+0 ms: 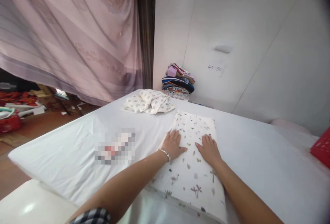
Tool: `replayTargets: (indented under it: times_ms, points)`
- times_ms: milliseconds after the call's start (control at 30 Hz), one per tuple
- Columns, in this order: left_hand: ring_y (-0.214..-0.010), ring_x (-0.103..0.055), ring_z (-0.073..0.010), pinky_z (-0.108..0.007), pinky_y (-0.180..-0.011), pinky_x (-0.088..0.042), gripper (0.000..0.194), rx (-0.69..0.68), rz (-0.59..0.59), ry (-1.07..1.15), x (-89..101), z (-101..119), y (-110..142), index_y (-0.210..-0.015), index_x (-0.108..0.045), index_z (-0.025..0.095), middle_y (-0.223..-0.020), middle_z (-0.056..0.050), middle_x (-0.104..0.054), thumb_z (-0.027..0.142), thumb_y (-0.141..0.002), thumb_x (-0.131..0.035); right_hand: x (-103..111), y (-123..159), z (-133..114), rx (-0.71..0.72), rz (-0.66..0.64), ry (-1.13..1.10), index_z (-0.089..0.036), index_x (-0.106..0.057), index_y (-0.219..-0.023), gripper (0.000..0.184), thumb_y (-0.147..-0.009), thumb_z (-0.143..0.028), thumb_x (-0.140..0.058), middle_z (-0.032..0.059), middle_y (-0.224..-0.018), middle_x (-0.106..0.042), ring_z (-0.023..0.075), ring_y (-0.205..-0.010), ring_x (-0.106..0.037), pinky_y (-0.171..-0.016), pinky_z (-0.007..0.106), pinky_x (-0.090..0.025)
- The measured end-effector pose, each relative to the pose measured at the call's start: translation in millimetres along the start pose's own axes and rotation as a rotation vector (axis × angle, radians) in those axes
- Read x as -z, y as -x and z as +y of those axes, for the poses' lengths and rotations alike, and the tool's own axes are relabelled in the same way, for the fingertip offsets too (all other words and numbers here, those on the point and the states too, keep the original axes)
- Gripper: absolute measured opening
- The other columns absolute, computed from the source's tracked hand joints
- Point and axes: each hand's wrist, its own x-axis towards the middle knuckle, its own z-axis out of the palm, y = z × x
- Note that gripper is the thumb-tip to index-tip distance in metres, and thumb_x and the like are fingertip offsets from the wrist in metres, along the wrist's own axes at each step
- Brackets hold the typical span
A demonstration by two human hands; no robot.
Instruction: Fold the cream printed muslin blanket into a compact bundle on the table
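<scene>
A folded white cloth (192, 172) printed with small palm trees and flamingos lies lengthwise in front of me, its near end at the bed's close edge. My left hand (174, 145) rests flat on its left side, fingers stretched forward and thumb pointing inward; a silvery bracelet circles the wrist. On the right side of the cloth, my right hand (209, 149) presses palm down with its fingers spread. Neither hand grips anything. Farther back lies a crumpled cloth (149, 102) with a similar small print.
The cloths lie on a white-sheeted bed (90, 131). A blurred-out object (114, 148) sits to the left. Folded clothes (177, 83) are stacked by the white wall (232, 18). A pink curtain (103, 28) hangs at left; something red (322, 146) stands at the right edge.
</scene>
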Motion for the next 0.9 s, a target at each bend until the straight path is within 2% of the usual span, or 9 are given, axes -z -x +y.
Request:
replayTargets:
  times_ms: [100, 233, 300, 433, 533, 600, 733, 900]
  points:
    - [-0.137, -0.012, -0.0273, -0.05, -0.11, -0.01, 0.079, 0.042, 0.001, 0.01, -17.3, -17, -8, -0.138, -0.03, 0.016, -0.148, -0.01, -0.02, 0.068, -0.08, -0.022, -5, 3, 0, -0.013, -0.028, 0.029, -0.003, -0.033, -0.136, 0.077, -0.086, -0.06, -0.022, 0.0172, -0.145, -0.022, 0.0295, -0.135, -0.011, -0.108, 0.046, -0.012]
    - [-0.137, -0.01, -0.0272, -0.05, -0.11, -0.009, 0.081, 0.035, 0.035, 0.016, -24.4, -23, -5, -0.138, -0.03, 0.014, -0.148, -0.01, -0.02, 0.069, -0.08, -0.019, 7, -4, 0, -0.024, -0.116, 0.017, -0.006, -0.032, -0.138, 0.077, -0.085, -0.062, -0.023, 0.0145, -0.146, -0.02, 0.0282, -0.136, -0.01, -0.108, 0.045, -0.013]
    - [-0.137, -0.011, -0.0277, -0.051, -0.11, -0.008, 0.08, 0.027, 0.033, 0.019, -23.3, -22, -5, -0.138, -0.03, 0.013, -0.147, -0.01, -0.02, 0.068, -0.081, -0.02, 16, -22, 4, -0.044, -0.124, 0.007, -0.008, -0.031, -0.138, 0.076, -0.084, -0.061, -0.025, 0.0136, -0.147, -0.018, 0.0276, -0.136, -0.009, -0.108, 0.044, -0.012]
    - [-0.136, -0.012, -0.0282, -0.052, -0.11, -0.009, 0.077, 0.01, 0.056, 0.006, -23.7, -23, -6, -0.138, -0.031, 0.013, -0.147, -0.011, -0.021, 0.066, -0.082, -0.02, 27, -74, 25, -0.1, -0.048, 0.019, -0.004, -0.027, -0.139, 0.076, -0.085, -0.057, -0.027, 0.0164, -0.148, -0.013, 0.0274, -0.136, -0.004, -0.108, 0.045, -0.008]
    - [-0.136, -0.013, -0.0283, -0.051, -0.11, -0.011, 0.075, 0.009, 0.084, -0.019, -26.3, -24, -5, -0.137, -0.032, 0.015, -0.147, -0.01, -0.023, 0.065, -0.083, -0.021, 22, -108, 46, -0.157, -0.08, 0.043, -0.005, -0.023, -0.14, 0.074, -0.086, -0.055, -0.025, 0.0149, -0.149, -0.01, 0.0258, -0.136, -0.003, -0.108, 0.045, -0.009]
    - [-0.136, -0.014, -0.0282, -0.05, -0.11, -0.011, 0.074, 0.013, 0.085, -0.033, -26.8, -24, -5, -0.137, -0.032, 0.015, -0.147, -0.009, -0.023, 0.064, -0.083, -0.021, 14, -121, 57, -0.211, -0.122, 0.038, -0.007, -0.021, -0.141, 0.075, -0.086, -0.057, -0.024, 0.013, -0.149, -0.009, 0.0248, -0.136, -0.005, -0.107, 0.045, -0.011]
    - [-0.136, -0.015, -0.0278, -0.05, -0.11, -0.011, 0.074, 0.015, 0.077, -0.043, -25.6, -23, -4, -0.137, -0.032, 0.015, -0.147, -0.009, -0.023, 0.063, -0.083, -0.021, 3, -129, 69, -0.237, -0.129, 0.018, -0.009, -0.019, -0.141, 0.076, -0.084, -0.06, -0.02, 0.0107, -0.15, -0.006, 0.0246, -0.136, -0.005, -0.107, 0.045, -0.013]
    - [-0.136, -0.014, -0.0283, -0.05, -0.11, -0.01, 0.075, 0.024, 0.068, -0.033, -25.8, -22, -5, -0.138, -0.031, 0.014, -0.147, -0.01, -0.023, 0.064, -0.083, -0.022, 7, -126, 71, -0.225, -0.147, 0.001, -0.013, -0.027, -0.139, 0.069, -0.086, -0.057, -0.02, 0.0107, -0.149, -0.012, 0.0243, -0.136, -0.009, -0.106, 0.044, -0.016]
